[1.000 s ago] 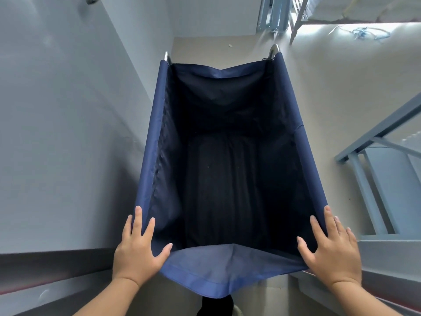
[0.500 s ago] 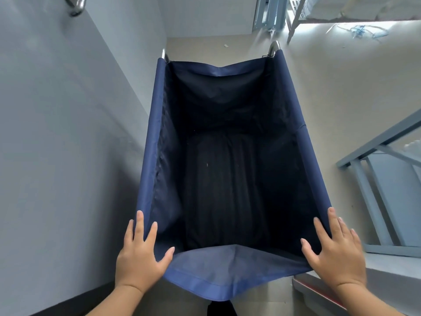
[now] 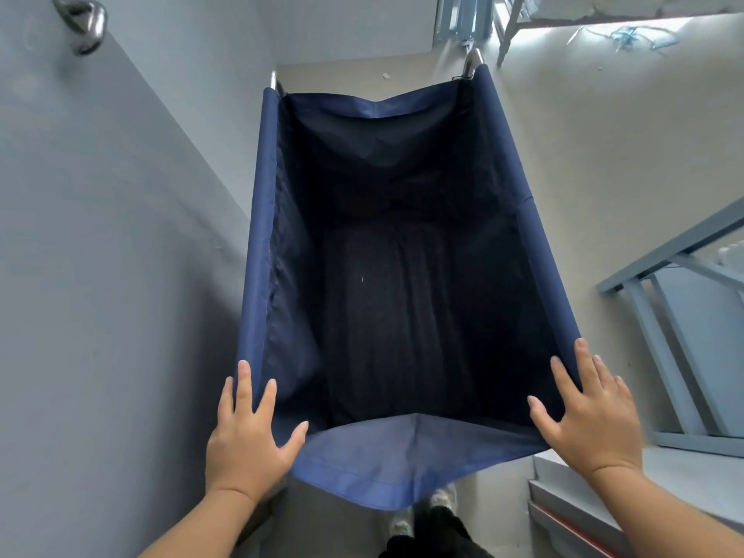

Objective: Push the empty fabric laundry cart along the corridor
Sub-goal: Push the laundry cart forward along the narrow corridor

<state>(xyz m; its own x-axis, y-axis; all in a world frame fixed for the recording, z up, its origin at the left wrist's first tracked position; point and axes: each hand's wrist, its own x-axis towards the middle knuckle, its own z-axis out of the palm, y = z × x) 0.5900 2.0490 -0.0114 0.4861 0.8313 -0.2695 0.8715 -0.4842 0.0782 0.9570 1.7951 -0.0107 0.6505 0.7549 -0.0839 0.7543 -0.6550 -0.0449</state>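
A navy blue fabric laundry cart [image 3: 531,255] fills the middle of the head view, its dark inside empty. Two metal frame posts [image 3: 471,66] stick up at its far corners. My left hand [image 3: 251,432] lies flat on the near left corner of the rim, fingers spread. My right hand [image 3: 587,412] lies flat on the near right corner, fingers spread too. Neither hand is curled around the rim. The near fabric flap [image 3: 386,461] sags between my hands.
A grey wall [image 3: 100,255] runs close along the cart's left side, with a metal door handle [image 3: 82,24] high up. At the right stand a blue-grey stair railing [image 3: 660,275] and steps [image 3: 571,501]. Beige floor [image 3: 604,134] stretches ahead. My shoes [image 3: 439,501] show below the cart.
The cart and I have moved forward along the corridor: the door handle has slid into view at top left, and the railing and steps have shifted nearer. My hands stay on the rim.
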